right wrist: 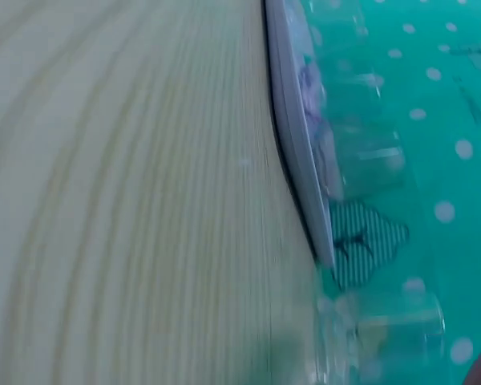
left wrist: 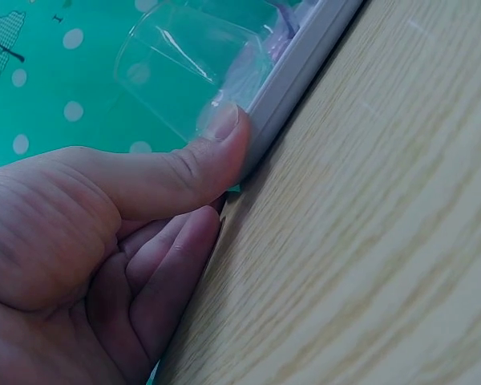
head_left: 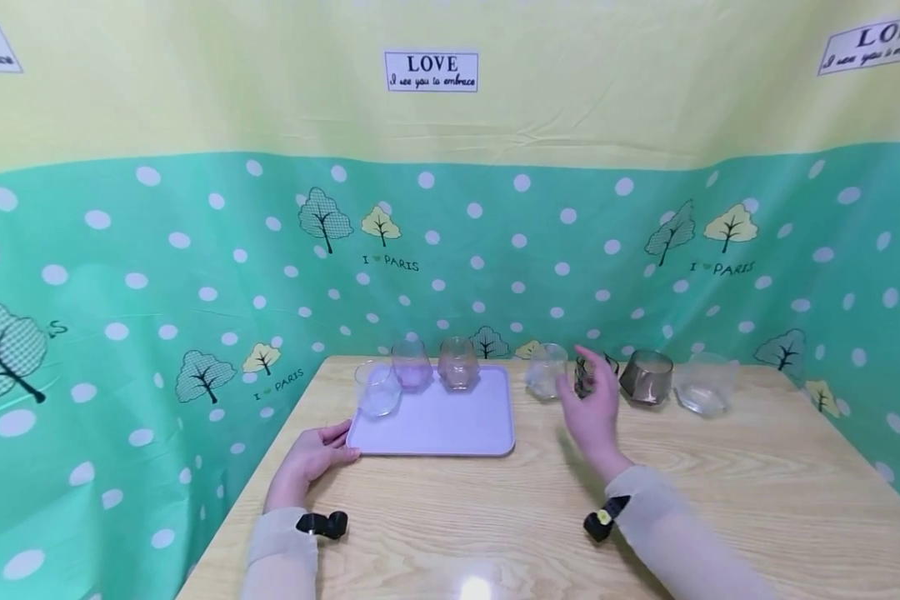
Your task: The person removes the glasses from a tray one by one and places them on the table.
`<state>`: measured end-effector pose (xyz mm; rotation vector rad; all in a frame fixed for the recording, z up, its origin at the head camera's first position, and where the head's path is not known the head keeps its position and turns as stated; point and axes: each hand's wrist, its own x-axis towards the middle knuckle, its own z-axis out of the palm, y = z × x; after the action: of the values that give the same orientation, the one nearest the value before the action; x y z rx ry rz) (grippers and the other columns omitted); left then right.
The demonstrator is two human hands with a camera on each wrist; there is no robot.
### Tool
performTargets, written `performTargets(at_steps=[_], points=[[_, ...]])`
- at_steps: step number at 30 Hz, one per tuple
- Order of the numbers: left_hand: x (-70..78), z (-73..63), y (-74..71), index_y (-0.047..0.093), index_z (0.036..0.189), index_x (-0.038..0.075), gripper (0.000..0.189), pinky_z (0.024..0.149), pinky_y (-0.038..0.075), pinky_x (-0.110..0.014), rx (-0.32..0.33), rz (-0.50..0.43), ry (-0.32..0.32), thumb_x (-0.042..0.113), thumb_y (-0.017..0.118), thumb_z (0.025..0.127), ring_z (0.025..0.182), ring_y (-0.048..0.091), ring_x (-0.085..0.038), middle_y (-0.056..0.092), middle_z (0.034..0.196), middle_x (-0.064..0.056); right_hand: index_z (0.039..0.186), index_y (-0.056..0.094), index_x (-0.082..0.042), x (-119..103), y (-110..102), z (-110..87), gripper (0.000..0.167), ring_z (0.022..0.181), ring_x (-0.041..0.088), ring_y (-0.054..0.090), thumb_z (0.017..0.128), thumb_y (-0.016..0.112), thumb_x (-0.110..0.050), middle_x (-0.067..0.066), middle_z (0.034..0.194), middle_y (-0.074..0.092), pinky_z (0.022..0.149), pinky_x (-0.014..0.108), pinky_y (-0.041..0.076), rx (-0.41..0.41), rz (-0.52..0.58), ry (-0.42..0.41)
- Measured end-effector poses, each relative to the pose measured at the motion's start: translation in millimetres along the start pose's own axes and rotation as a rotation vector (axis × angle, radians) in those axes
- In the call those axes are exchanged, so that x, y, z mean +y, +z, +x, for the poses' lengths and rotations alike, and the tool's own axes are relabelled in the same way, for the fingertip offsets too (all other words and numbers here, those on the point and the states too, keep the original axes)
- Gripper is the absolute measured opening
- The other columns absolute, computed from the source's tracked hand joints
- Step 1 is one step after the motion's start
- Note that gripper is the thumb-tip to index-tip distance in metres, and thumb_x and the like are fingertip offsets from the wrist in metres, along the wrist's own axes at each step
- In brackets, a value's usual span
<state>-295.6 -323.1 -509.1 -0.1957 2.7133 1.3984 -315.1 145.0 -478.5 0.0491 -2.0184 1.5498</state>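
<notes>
My left hand [head_left: 311, 457] holds the front left corner of a pale lilac tray [head_left: 435, 433]; in the left wrist view its thumb [left wrist: 216, 136] lies at the rim with the other fingers curled below. Three tumblers stand on the tray: a clear glass [head_left: 378, 393], a purple-tinted glass [head_left: 411, 371] and a pinkish-brown glass [head_left: 458, 367]. My right hand [head_left: 595, 412] is raised just right of another clear glass [head_left: 544, 372], thumb and forefinger spread apart. Behind that hand a dark glass [head_left: 583, 379] is partly hidden.
Right of the hand stand a smoky grey glass [head_left: 647, 379] and a wide clear glass [head_left: 705, 390], in a row along the back of the wooden table [head_left: 495, 525]. A green dotted curtain [head_left: 450, 250] hangs right behind the table's back edge.
</notes>
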Motion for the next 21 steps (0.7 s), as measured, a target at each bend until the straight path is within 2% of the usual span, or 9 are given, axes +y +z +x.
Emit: performTargets(at_steps=[4,7,10,12,15,17,21], points=[[-0.1,-0.3,0.3,0.058,0.154,0.008,0.077,0.125,0.021,-0.067,0.002,-0.001,-0.005,0.023,0.092,0.086,0.155,0.029,-0.05,0.049,0.159,-0.022,0.15,0.057,-0.019,-4,34,-5.6,0.053,0.123,0.038,0.056,0.1,0.075,-0.016,0.006,0.149,0.056,0.1,0.056,0.053,-0.107,0.047,-0.016],[0.1,-0.9,-0.1,0.057,0.154,0.008,0.077,0.125,0.021,-0.067,0.003,0.002,-0.011,0.024,0.091,0.087,0.154,0.029,-0.051,0.048,0.159,-0.023,0.149,0.059,-0.016,-5,59,-7.5,0.054,0.126,0.031,0.057,0.099,0.078,-0.015,0.004,0.145,0.06,0.102,0.051,0.054,-0.174,0.069,-0.011],[-2.1,-1.1,-0.1,0.057,0.154,0.007,0.077,0.125,0.021,-0.067,0.0,0.003,-0.011,0.024,0.091,0.087,0.154,0.03,-0.05,0.05,0.158,-0.022,0.152,0.055,-0.014,-5,80,-9.2,0.062,0.133,0.029,0.055,0.096,0.081,-0.015,0.007,0.146,0.061,0.108,0.051,0.051,-0.246,0.083,0.066],[-3.5,-0.5,0.2,0.057,0.154,0.007,0.078,0.125,0.021,-0.067,-0.003,0.007,-0.008,0.025,0.092,0.086,0.154,0.03,-0.05,0.05,0.157,-0.022,0.156,0.051,-0.016,-4,91,-9.2,0.069,0.137,0.033,0.054,0.094,0.082,-0.016,0.01,0.149,0.059,0.112,0.053,0.049,-0.29,0.067,0.145],[-4.7,0.3,0.3,0.058,0.154,0.008,0.078,0.125,0.021,-0.066,-0.005,0.008,-0.008,0.025,0.092,0.086,0.154,0.03,-0.049,0.05,0.158,-0.021,0.16,0.046,-0.015,-3,104,-7.1,0.078,0.141,0.036,0.052,0.092,0.085,-0.019,0.013,0.154,0.056,0.117,0.055,0.046,-0.338,0.025,0.22],[-3.6,0.4,-0.3,0.058,0.154,0.008,0.078,0.126,0.021,-0.066,-0.004,0.009,-0.008,0.026,0.092,0.086,0.155,0.03,-0.049,0.05,0.158,-0.021,0.162,0.043,-0.014,-3,111,-3.4,0.082,0.142,0.036,0.051,0.092,0.085,-0.021,0.013,0.156,0.054,0.118,0.054,0.044,-0.361,-0.013,0.239],[0.7,-0.3,-1.3,0.057,0.154,0.009,0.079,0.126,0.02,-0.066,-0.007,0.01,-0.004,0.027,0.092,0.086,0.155,0.03,-0.049,0.049,0.159,-0.021,0.166,0.038,-0.014,-6,125,8.8,0.089,0.146,0.038,0.048,0.092,0.086,-0.027,0.016,0.162,0.048,0.119,0.055,0.043,-0.399,-0.085,0.223]])
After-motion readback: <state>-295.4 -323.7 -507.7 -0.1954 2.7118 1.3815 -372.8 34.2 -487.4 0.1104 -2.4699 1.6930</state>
